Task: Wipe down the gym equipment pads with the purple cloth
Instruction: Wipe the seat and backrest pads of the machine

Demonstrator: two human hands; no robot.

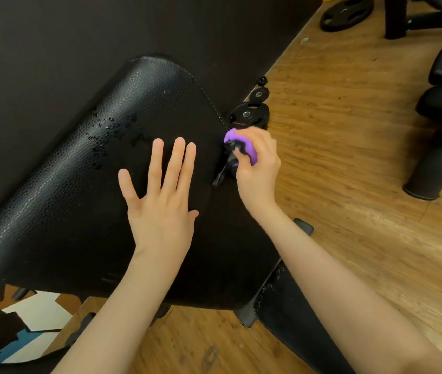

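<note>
Our left hand (160, 209) lies flat, fingers spread, on the black pad (60, 190); our right hand (257, 163) grips the purple cloth (244, 147) at its edge.

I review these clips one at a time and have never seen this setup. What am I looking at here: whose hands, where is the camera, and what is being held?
No machine here: a person wears one wide-angle camera on the head, looking down at their own bare hands. The left hand lies flat, fingers straight, on a black textured gym bench pad, which has droplets on it. The right hand grips a purple-and-black object at the pad's edge; it looks more like a spray bottle than a cloth. Weight plates lie on the wooden floor.
</note>
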